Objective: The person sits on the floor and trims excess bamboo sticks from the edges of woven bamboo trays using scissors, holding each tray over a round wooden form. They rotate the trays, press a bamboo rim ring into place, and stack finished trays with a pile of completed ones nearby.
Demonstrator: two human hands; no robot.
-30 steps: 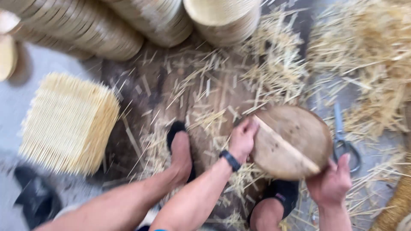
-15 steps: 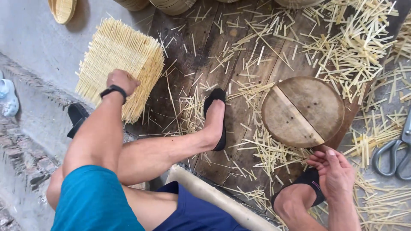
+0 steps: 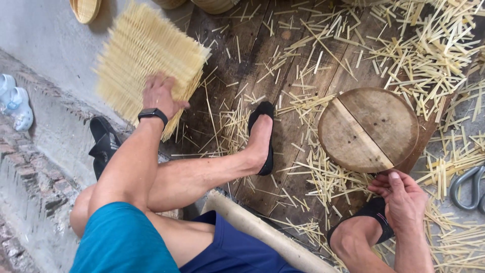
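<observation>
On the wooden floor (image 3: pixel 283 45), your left hand (image 3: pixel 160 95) grips the woven straw mat (image 3: pixel 144 55) by its near edge. Your right hand (image 3: pixel 401 199), fingers loosely curled and empty, touches the round wooden block (image 3: pixel 369 129).

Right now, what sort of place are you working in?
Most likely a floor-level bamboo weaving workshop. The left hand grips a woven mat of pale strips, cut slivers litter the wooden boards, and the right hand rests by a round wooden block. Shears lie nearby.
</observation>
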